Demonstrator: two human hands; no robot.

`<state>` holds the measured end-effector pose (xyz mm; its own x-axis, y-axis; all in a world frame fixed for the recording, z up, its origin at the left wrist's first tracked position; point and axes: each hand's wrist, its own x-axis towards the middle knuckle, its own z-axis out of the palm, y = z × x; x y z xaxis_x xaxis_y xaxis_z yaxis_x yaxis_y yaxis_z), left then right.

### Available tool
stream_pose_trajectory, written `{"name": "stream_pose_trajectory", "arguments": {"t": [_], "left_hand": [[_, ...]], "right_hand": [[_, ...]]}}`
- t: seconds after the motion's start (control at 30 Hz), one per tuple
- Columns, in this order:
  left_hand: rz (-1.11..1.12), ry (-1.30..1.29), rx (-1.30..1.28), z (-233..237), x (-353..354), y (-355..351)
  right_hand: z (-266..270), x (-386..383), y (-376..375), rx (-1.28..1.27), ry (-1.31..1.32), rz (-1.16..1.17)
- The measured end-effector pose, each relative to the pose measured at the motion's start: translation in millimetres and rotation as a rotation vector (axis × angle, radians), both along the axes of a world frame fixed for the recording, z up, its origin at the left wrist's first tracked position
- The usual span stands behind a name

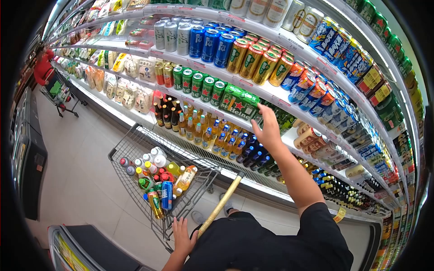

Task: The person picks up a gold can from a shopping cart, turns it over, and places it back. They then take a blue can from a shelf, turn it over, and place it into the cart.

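Heineken multipack [238, 104]: located on a shelf, directly beside a row of loose green cans [197, 84]. The right hand [266, 126] is at its right-hand end, thumb and fingers spread and gripping nothing visible; contact cannot be confirmed. The left hand [183, 237] lies beside the lower end of the cart handle [221, 205], fingers extended, not wrapped around it; contact is likewise unclear.

Hazards (judged): a one-handed grip at one end could let the multipack tilt and sag. Sideways drag could topple the neighbouring cans. A drop could strike the glass bottles [210, 136] on the tier below. With the left hand unclenched, a bump could roll the shopping cart [123, 140] away.

Containers: the wire cart holds a loose pile, including a blue can [167, 195], a gold-and-green can [156, 206], an orange-labelled bottle [186, 179] and several white-capped bottles [160, 161]. Any heavy load placed on top could shift this pile. A second cart [58, 92], in the background, carries green goods; details are too small to identify.
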<state>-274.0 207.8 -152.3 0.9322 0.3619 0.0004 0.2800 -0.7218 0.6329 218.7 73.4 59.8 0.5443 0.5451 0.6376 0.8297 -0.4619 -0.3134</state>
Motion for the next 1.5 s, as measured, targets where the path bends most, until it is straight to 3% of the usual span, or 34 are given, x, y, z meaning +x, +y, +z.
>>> {"name": "stream_pose_trajectory", "arguments": {"t": [0.23, 0.37, 0.57, 0.7, 0.77, 0.9, 1.03, 1.2, 1.27, 1.3, 1.37, 1.5], "left_hand": [[0.129, -0.032, -0.046, 17, 45, -19], [0.259, 0.02, -0.02, 12, 76, -36], [0.377, 0.074, 0.032, 17, 98, -47], [0.402, 0.105, 0.039, 24, 113, -49], [0.374, 0.117, 0.092, 23, 119, -50], [0.432, 0.081, 0.143, 25, 132, -53], [0.475, -0.172, 0.126, 43, 166, -50], [0.45, -0.409, -0.011, 109, 236, -50], [0.4, -0.59, -0.471, 131, 257, -56], [0.405, -0.594, -0.471, 145, 266, -61], [0.309, -0.867, -0.845, 171, 283, -71], [0.291, -0.903, -0.793, 179, 293, -79]], "right_hand": [[70, 152, 40, 0.08, -0.235, -0.338], [92, 179, 52, 0.051, 0.072, -0.559], [77, 213, 46, 0.129, 0.32, -0.46], [72, 223, 45, 0.207, 0.312, -0.384], [63, 225, 43, 0.299, 0.255, -0.318], [43, 197, 33, 0.562, 0.163, 0.025], [55, 106, 17, 0.591, 0.175, 0.288], [41, 21, 7, 0.484, 0.943, 0.834], [25, -1, 10, 0.357, 1.155, 0.978], [17, -10, 12, 0.294, 1.264, 1.028], [-1, -26, 13, 0.22, 1.423, 1.057], [-12, -41, 14, 0.184, 1.441, 1.136]]}}
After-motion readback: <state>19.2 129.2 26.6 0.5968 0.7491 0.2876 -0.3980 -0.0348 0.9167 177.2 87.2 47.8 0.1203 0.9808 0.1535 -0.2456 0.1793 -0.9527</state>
